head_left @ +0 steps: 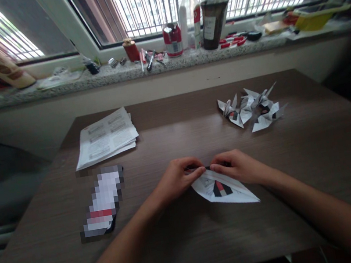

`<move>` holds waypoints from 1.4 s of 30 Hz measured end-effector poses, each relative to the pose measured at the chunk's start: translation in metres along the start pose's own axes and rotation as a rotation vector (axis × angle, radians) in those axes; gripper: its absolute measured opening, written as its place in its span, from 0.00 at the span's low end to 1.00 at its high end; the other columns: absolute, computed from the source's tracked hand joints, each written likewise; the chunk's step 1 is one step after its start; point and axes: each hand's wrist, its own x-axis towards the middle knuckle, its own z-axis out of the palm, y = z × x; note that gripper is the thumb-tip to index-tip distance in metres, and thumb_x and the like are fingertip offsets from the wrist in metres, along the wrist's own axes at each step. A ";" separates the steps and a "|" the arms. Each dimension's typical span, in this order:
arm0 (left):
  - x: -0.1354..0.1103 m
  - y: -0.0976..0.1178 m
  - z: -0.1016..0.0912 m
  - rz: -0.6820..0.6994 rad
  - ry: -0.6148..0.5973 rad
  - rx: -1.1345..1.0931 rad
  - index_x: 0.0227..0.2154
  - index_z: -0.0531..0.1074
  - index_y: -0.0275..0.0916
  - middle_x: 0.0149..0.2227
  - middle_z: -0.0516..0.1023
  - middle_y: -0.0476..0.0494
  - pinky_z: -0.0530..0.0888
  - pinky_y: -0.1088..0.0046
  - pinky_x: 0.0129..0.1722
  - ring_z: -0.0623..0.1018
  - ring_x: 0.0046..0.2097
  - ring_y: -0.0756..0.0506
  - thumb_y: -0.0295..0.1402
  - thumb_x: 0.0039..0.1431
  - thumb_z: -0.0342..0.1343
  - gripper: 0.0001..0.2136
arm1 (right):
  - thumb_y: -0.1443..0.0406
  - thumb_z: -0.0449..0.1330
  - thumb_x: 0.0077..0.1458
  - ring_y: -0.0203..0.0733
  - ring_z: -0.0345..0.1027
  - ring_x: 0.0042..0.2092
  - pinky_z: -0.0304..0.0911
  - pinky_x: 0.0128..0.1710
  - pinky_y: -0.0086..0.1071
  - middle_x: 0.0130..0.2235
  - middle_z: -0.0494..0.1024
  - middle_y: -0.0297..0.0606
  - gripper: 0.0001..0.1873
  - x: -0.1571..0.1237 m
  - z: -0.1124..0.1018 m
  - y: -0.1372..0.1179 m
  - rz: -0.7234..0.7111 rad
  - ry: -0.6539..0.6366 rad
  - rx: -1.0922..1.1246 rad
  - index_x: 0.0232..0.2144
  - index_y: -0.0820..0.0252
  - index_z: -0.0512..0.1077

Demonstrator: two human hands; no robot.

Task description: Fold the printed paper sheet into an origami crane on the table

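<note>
Between my hands is a folded sheet of printed paper (226,189), with a black, red and white picture on the side facing me. My left hand (184,175) pinches its upper edge between thumb and fingers. Close beside it, my right hand (234,165) pinches the same edge. The paper's pointed corner reaches down to the right, just above the tabletop. Part of the far side of the paper is hidden behind my fingers.
Printed sheets (106,136) lie stacked at the back left of the table (193,244). A phone (103,200) rests nearer me. Several folded paper cranes (253,108) sit at the back right. Behind, the windowsill (110,77) bears a can (173,40) and a drink cup (214,23).
</note>
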 end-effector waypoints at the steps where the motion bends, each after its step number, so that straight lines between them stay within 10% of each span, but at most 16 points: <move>1: 0.000 0.000 0.001 -0.005 -0.011 0.001 0.38 0.82 0.38 0.37 0.83 0.46 0.72 0.74 0.40 0.80 0.39 0.46 0.35 0.68 0.59 0.08 | 0.56 0.56 0.69 0.38 0.69 0.32 0.57 0.31 0.31 0.32 0.80 0.36 0.18 0.000 0.000 0.000 -0.008 -0.008 -0.004 0.37 0.60 0.80; 14: -0.002 -0.001 -0.019 -0.160 -0.038 -0.054 0.36 0.85 0.39 0.33 0.84 0.44 0.72 0.74 0.32 0.79 0.34 0.46 0.42 0.64 0.63 0.12 | 0.55 0.56 0.69 0.42 0.72 0.35 0.62 0.35 0.33 0.35 0.82 0.37 0.18 -0.003 -0.015 -0.004 -0.023 -0.044 -0.008 0.38 0.58 0.81; 26: -0.002 -0.019 -0.034 -0.111 0.010 -0.166 0.57 0.77 0.38 0.46 0.85 0.40 0.79 0.69 0.44 0.84 0.44 0.44 0.39 0.70 0.57 0.18 | 0.55 0.56 0.68 0.43 0.73 0.35 0.62 0.34 0.33 0.35 0.83 0.38 0.18 0.005 -0.014 0.018 0.030 0.031 -0.023 0.37 0.58 0.81; 32: -0.003 -0.015 -0.029 -0.047 0.268 0.124 0.52 0.78 0.41 0.47 0.84 0.44 0.77 0.67 0.49 0.83 0.47 0.43 0.40 0.72 0.55 0.13 | 0.58 0.59 0.65 0.41 0.73 0.35 0.62 0.34 0.32 0.36 0.83 0.37 0.12 0.008 -0.011 0.023 0.049 0.177 -0.031 0.40 0.58 0.80; 42: -0.005 0.001 -0.015 0.011 0.238 0.236 0.43 0.76 0.39 0.41 0.81 0.44 0.76 0.69 0.40 0.80 0.42 0.45 0.35 0.72 0.54 0.07 | 0.61 0.61 0.63 0.41 0.69 0.33 0.59 0.33 0.33 0.32 0.80 0.36 0.08 0.007 -0.011 0.019 0.060 0.343 -0.167 0.34 0.58 0.79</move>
